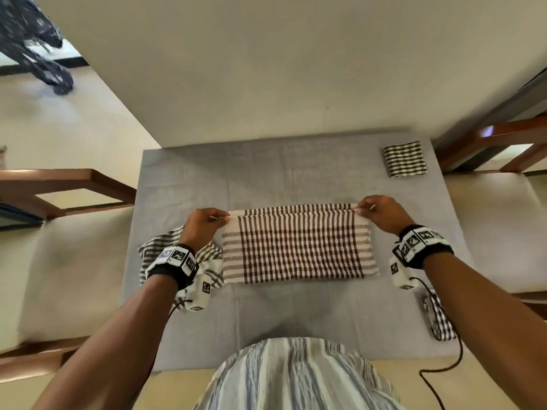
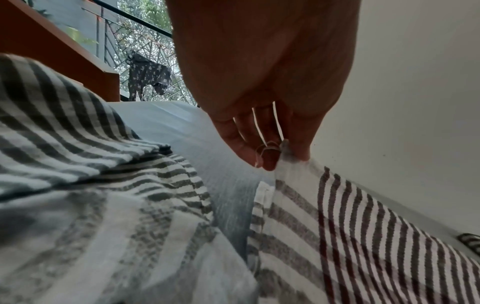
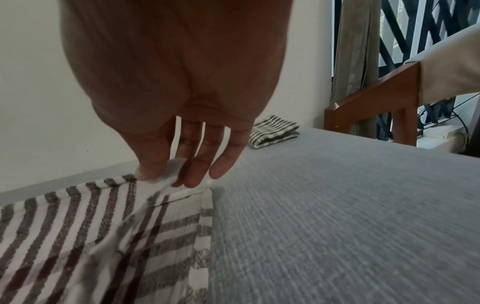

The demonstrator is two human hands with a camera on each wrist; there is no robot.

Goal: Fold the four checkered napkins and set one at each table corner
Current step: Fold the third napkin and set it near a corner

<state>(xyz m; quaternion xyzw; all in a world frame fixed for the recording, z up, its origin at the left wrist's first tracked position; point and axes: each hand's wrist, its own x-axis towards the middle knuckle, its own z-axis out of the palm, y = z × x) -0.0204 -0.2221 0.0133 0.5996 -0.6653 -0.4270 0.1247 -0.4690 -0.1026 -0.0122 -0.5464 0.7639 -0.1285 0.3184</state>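
Pinching far corners of brown checkered napkin [image 1: 296, 244]: left hand [image 1: 204, 224], right hand [image 1: 381, 214], thumb against fingers. Folded green napkin [image 1: 405, 158] at far-right corner of table [image 1: 266, 167].

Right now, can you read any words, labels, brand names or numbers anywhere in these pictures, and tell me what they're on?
No readable text in any view.
Left wristband: black-and-white square code markers only, no letters.
Right wristband: the same kind of markers, no letters.
Brown checkered napkin, folded napkin and grey tablecloth: no label or print visible.
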